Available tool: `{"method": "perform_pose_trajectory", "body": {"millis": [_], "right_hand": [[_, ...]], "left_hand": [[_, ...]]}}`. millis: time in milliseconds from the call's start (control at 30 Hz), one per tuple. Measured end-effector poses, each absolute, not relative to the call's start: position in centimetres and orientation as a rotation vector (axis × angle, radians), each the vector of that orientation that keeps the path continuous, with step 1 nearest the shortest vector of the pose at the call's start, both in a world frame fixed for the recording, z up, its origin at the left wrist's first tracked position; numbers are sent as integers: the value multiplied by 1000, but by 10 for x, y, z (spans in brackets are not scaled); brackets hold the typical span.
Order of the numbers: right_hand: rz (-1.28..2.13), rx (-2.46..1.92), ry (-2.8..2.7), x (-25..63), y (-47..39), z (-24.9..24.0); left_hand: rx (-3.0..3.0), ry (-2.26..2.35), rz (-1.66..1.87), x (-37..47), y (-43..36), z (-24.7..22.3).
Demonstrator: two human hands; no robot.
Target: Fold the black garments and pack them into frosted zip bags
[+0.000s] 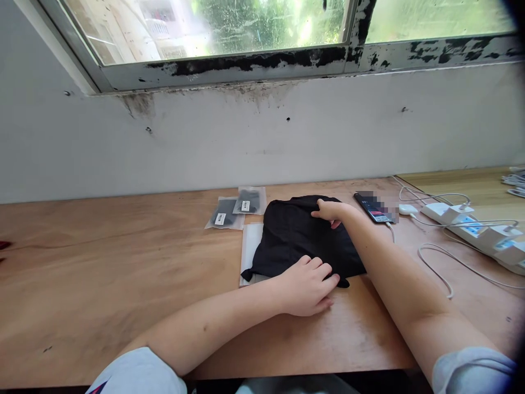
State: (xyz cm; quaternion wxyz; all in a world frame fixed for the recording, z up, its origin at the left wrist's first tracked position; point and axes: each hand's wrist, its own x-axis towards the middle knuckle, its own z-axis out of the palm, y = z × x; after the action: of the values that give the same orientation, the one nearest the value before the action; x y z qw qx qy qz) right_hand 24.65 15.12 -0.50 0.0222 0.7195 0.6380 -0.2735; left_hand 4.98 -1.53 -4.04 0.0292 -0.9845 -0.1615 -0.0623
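Observation:
A black cloth [303,235] lies spread on the wooden table, partly over a flat white item [251,246] whose left side shows. At the cloth's near edge my left hand [307,285] rests with its fingers bent and somewhat apart, touching the fabric. My right hand [330,212] is at the far right part of the cloth, its fingers closed on the fabric, with the fingertips partly hidden. Behind and left of the cloth are two clear packets with dark contents and white labels, one [229,207] partly under the other [256,195].
A phone [371,207] on a charging cable lies right of the cloth. Farther right, a white power strip [476,227] with plugs and loose white cables [438,246] crosses the table [123,262]. A wall and window stand behind.

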Motion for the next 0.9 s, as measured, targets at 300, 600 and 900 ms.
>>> {"method": "perform_pose_trajectory", "body": {"millis": [300, 600, 900], "right_hand": [[-1303, 2199, 2241, 253, 155, -7], [-2082, 2578, 2289, 230, 142, 15], [-3409, 1955, 1890, 201, 140, 12]], "left_hand": [[-2933, -507, -198, 50, -25, -48], [-2965, -709, -269, 45, -28, -24], [-3201, -1323, -163, -11, -27, 51]]}}
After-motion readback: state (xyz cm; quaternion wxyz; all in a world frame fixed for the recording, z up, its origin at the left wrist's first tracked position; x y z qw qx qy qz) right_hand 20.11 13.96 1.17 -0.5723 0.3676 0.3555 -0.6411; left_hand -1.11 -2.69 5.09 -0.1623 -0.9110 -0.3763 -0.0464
